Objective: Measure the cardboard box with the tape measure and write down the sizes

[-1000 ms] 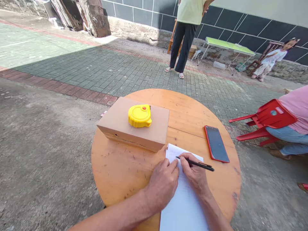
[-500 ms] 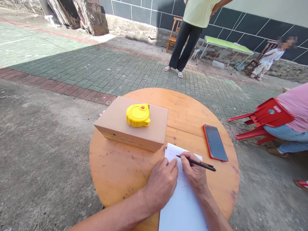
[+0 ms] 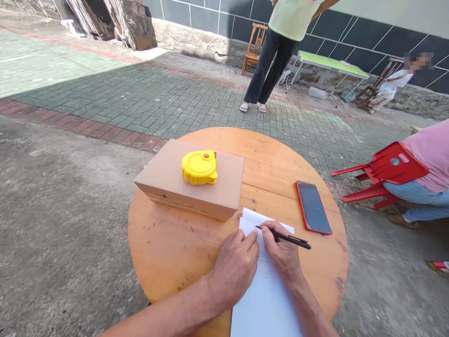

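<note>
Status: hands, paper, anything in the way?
Right hand holds pen, tip at paper, contact unclear. Left hand rests on paper. Box and phone both off the paper.

The tape measure (image 3: 199, 167) sits on the box (image 3: 191, 195), left of paper (image 3: 263, 299) and phone (image 3: 313, 207).

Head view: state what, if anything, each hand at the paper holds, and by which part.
The right hand holds the black pen near its tip. The left hand rests curled on the white paper; whether it grips anything is hidden.
</note>
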### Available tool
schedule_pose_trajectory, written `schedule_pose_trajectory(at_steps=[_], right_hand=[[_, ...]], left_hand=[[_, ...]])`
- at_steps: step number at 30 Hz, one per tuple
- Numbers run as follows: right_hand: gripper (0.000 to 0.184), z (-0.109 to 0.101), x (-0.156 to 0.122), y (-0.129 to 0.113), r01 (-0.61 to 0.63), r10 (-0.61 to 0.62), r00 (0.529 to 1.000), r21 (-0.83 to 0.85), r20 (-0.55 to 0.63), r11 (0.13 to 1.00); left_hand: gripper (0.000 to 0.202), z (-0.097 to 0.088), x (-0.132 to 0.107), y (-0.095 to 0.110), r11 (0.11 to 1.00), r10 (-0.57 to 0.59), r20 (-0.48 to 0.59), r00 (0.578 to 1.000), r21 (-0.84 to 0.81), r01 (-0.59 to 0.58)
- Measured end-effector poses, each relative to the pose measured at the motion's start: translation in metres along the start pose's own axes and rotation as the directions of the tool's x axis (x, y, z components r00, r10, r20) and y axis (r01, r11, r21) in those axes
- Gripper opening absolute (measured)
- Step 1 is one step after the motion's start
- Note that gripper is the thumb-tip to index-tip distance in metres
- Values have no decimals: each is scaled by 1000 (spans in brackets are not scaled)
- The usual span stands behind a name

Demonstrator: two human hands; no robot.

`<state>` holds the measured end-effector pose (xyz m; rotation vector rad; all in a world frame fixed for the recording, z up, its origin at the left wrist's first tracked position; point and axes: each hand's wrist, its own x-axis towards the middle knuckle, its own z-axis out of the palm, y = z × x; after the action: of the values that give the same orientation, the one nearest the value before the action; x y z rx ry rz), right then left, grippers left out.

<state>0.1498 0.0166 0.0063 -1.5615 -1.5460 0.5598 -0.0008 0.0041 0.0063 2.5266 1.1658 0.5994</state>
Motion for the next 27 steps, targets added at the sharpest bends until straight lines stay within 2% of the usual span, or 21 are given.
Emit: schedule_pose_trajectory(at_steps=[10,16,23,27], right_hand=[[17,0,-1,0,-27,27,1000,44,-2,999],[17,0,0,1,-5,4,1000,25,9,1000],[18,-2,-4,7,-112,115,993,85,-33,990],[18,-1,-4,8,-125,130,990,90,-51,988]], left_hand=[[18,-1,0,0,1000,-7,12,1000,-1,7],[19,0,0,0,1000,-9,18,1000,-6,9],[15,1,-3,-1,1000,-19,23,1000,15,18],[14,1,-2,-1,1000,-14,36,999,14,14]])
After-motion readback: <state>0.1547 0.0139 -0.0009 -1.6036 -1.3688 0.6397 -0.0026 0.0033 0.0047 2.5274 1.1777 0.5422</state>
